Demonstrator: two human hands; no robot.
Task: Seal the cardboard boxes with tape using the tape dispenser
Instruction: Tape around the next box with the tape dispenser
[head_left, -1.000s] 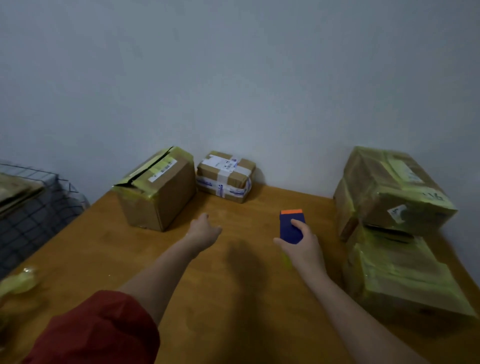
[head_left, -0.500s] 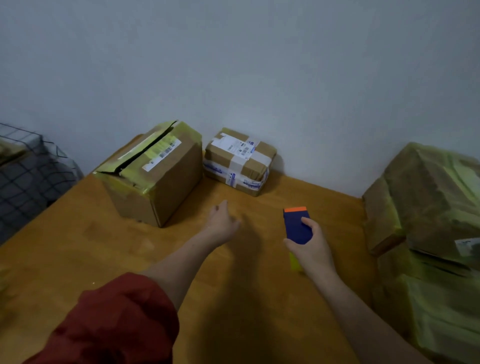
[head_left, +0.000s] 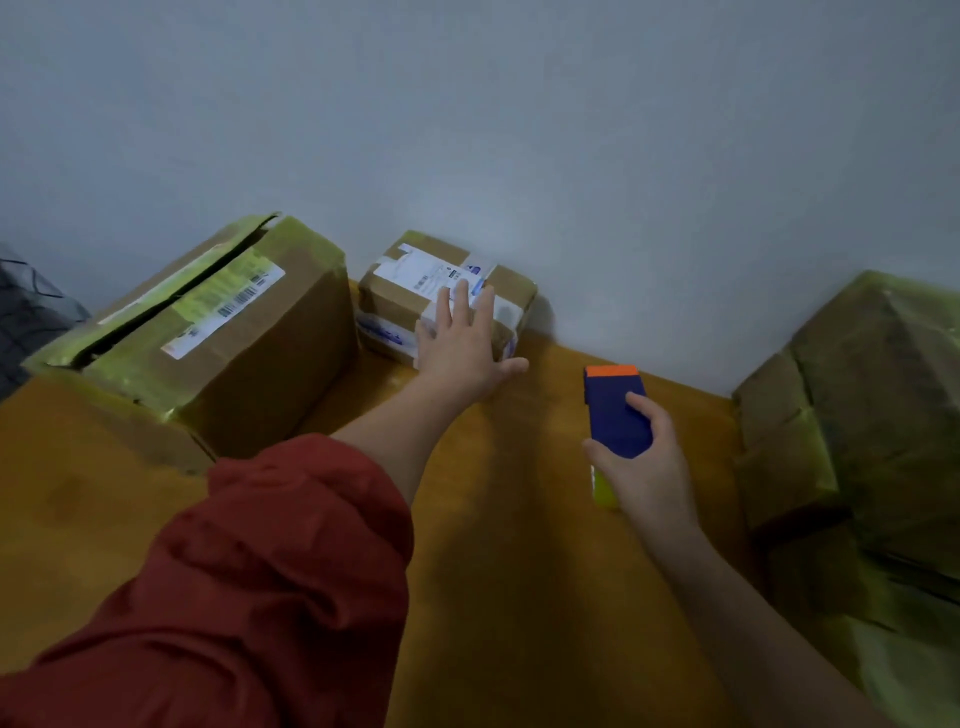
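A small cardboard box (head_left: 405, 291) with white labels and clear tape stands against the wall at the back of the wooden table (head_left: 519, 519). My left hand (head_left: 462, 348) reaches over it with fingers spread, the fingertips at its front top edge. My right hand (head_left: 639, 462) grips a blue tape dispenser (head_left: 615, 410) with an orange tip and a yellow-green part under my palm, held above the table to the right of the small box. A larger cardboard box (head_left: 218, 332) with yellow tape and a gaping top seam stands to the left.
A stack of boxes wrapped in yellow-green tape (head_left: 862, 415) fills the table's right side. A dark wire basket (head_left: 26, 312) shows at the far left edge. The grey wall runs close behind the boxes.
My left hand has moved forward from above the table to the small box and spread its fingers. The view has come closer to the boxes. My right hand keeps hold of the dispenser.
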